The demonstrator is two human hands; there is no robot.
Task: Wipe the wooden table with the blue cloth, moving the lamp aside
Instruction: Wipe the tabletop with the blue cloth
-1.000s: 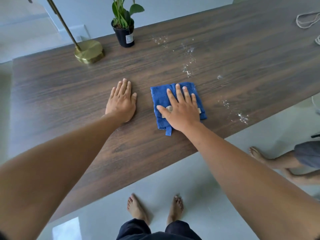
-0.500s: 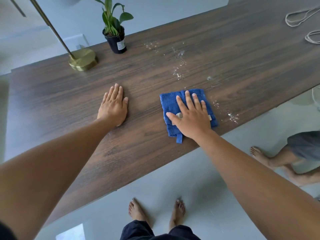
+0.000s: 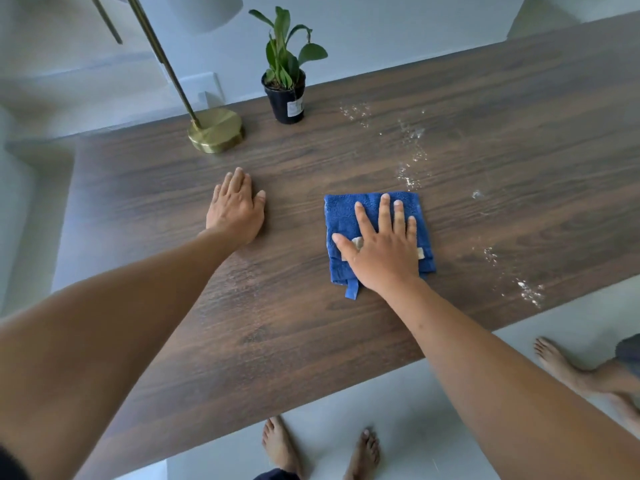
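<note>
A folded blue cloth lies on the dark wooden table, and my right hand presses flat on it with fingers spread. My left hand rests flat on the bare wood to the left of the cloth, holding nothing. The lamp stands at the table's far edge on a round brass base, its thin brass pole leaning up and to the left out of view. White specks and wet spots lie beyond the cloth and more lie to its right near the front edge.
A small potted plant in a black pot stands right of the lamp base at the far edge. My bare feet are on the grey floor below the front edge. Another person's bare feet are at the lower right.
My right hand slid the cloth to the right, then a little away from me towards the specks. The left hand stayed flat in place. The view shifted, so the lamp and plant now appear further right.
</note>
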